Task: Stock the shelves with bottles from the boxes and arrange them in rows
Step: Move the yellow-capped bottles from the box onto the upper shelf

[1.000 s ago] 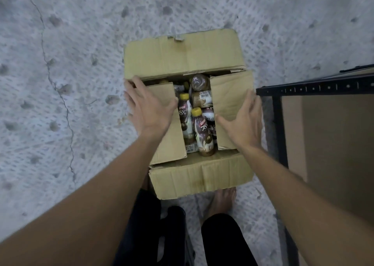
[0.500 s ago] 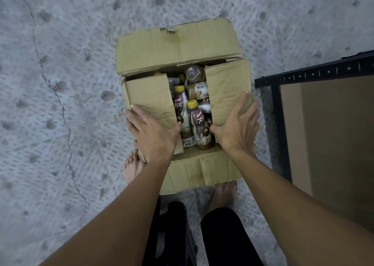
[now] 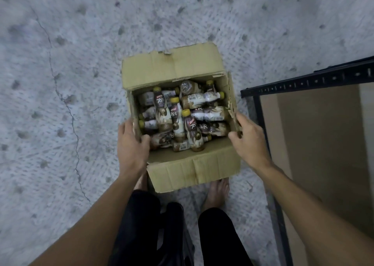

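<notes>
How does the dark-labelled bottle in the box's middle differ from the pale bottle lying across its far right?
The dark-labelled bottle points its cap toward the far side of the box; the pale bottle points its cap right. The first shows its 78°C logo, the second a barcode. Both have yellow caps.

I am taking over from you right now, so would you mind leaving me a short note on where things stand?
Left hand: grips the left side flap of the cardboard box, thumb inside.
Right hand: grips the right side flap, holding it outward.
Things: the box sits open on the floor. The bottles, yellow-capped, lie jumbled inside. The shelf stands just right of the box, and the part in view holds no bottles.
Done: box opened.
Left: lift the bottles out, stand them on the shelf and line them up in rows.
</notes>
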